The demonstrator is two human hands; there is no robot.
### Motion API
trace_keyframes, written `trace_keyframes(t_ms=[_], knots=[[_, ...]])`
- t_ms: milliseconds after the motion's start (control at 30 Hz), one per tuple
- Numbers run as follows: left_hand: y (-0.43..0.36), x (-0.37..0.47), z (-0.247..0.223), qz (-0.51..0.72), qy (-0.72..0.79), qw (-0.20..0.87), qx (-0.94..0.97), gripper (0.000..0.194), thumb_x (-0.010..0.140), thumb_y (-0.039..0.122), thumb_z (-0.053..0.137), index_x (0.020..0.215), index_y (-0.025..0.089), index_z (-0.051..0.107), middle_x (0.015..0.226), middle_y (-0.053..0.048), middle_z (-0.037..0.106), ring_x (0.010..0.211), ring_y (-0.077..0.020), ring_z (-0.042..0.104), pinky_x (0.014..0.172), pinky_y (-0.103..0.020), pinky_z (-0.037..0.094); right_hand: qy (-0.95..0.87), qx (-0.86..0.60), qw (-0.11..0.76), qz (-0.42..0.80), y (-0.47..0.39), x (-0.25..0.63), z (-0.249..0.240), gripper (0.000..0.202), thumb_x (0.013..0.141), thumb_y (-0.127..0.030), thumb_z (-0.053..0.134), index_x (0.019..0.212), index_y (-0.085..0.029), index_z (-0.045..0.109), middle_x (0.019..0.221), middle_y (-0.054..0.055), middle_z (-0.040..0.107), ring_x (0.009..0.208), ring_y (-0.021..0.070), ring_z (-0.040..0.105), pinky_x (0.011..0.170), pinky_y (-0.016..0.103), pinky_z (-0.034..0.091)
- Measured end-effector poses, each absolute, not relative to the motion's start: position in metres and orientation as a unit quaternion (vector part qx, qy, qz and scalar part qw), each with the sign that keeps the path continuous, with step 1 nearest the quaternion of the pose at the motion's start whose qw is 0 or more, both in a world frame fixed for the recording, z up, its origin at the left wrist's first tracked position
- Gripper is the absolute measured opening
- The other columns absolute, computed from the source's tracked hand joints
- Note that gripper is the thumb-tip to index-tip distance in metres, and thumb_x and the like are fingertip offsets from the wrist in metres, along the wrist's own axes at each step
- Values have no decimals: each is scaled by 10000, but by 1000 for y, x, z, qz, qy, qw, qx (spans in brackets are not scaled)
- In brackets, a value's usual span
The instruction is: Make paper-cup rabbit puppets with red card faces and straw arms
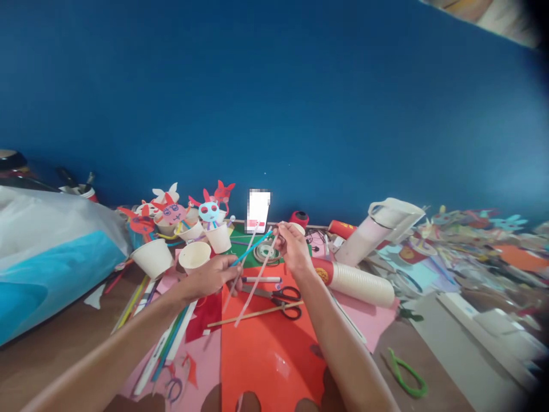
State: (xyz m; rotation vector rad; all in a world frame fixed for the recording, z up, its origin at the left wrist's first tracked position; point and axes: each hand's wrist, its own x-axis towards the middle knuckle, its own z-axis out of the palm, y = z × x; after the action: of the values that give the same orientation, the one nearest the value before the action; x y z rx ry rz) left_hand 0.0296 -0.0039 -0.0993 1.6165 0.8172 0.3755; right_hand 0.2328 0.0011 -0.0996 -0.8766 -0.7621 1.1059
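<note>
My left hand (221, 273) is closed on a blue stick (253, 247) and a thin pale strip that hangs below it. At the other end of the blue stick, my right hand (290, 243) pinches a pale pink strip (257, 280) slanting down to the left; its fingertips are by the stick's upper tip. Beneath both hands lies an orange sheet (266, 355), with black scissors (287, 294), a wooden stick (253, 313) and a white pen (262, 280) on it. A roll of tape (265, 252) rests on a green sheet behind.
Paper cups (152, 258) with paper animal faces stand at the back left, beside a large plastic bag (55, 257). A phone (258, 210) leans upright at the wall. Right are stacked cups (362, 283), a pitcher (364, 232) and a green pipe cleaner (407, 375).
</note>
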Motion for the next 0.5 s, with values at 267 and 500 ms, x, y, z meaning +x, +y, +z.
trace_keyframes(t_ms=[267, 500], knots=[[0, 16, -86, 181, 366, 545, 732, 289, 849, 407, 377, 728, 175, 500, 674, -24, 643, 559, -144, 580, 540, -250, 398, -366, -410, 675, 492, 2, 241, -102, 250, 661, -354, 657, 693, -167, 493, 584, -52, 542, 399, 28, 432, 364, 138, 344], [-3, -24, -43, 105, 360, 442, 815, 265, 808, 389, 462, 667, 188, 562, 586, -7, 612, 528, -140, 542, 523, -231, 379, -407, -431, 625, 509, -2, 237, -103, 231, 687, -360, 620, 713, -153, 518, 602, -35, 557, 409, 30, 444, 376, 138, 354]])
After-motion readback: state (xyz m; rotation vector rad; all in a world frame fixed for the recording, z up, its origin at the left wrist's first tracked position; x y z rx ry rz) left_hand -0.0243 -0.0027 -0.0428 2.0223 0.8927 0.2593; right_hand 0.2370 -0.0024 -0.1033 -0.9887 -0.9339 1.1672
